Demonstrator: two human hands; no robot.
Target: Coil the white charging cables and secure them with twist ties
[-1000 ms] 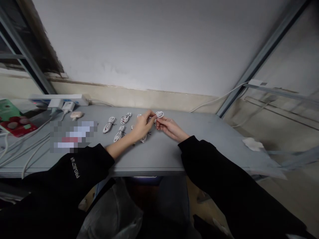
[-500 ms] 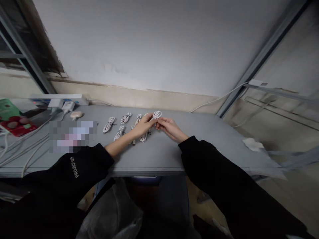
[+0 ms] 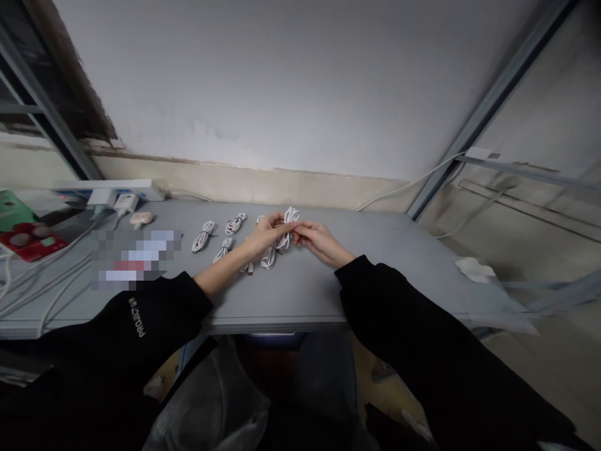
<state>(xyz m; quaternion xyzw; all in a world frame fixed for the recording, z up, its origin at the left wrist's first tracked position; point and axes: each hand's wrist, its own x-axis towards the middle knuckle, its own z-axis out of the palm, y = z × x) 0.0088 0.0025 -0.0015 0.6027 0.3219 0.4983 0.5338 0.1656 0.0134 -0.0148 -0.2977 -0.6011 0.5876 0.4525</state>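
And here's the coiled white cable [image 3: 291,216], up at the fingertips, right where the two hands meet over the table [image 3: 300,300]! The left hand [image 3: 268,234] grasps it from its side, thumb across the coil, and the right hand [image 3: 320,241] has its fingertips pinched together at the other side; exactly which bit they grip is too small to see.

Just below the hands lies a tied bundle [image 3: 269,257], black tie poking out, and a partly hidden bundle [image 3: 250,269] sits under the left wrist. Look left of the left hand: three more, an upper bundle [image 3: 235,223], a lower bundle [image 3: 223,249] partly behind the forearm, and an outer bundle [image 3: 203,237]. One more peeks out just behind the left hand.

Farther left there's a pixelated patch [image 3: 141,257], a small pale plug-like thing [image 3: 141,218], the power strip [image 3: 153,189] with its plugs, and a red and green box [image 3: 30,241]. Well off to the right of the right hand, a crumpled white scrap [image 3: 474,269]!
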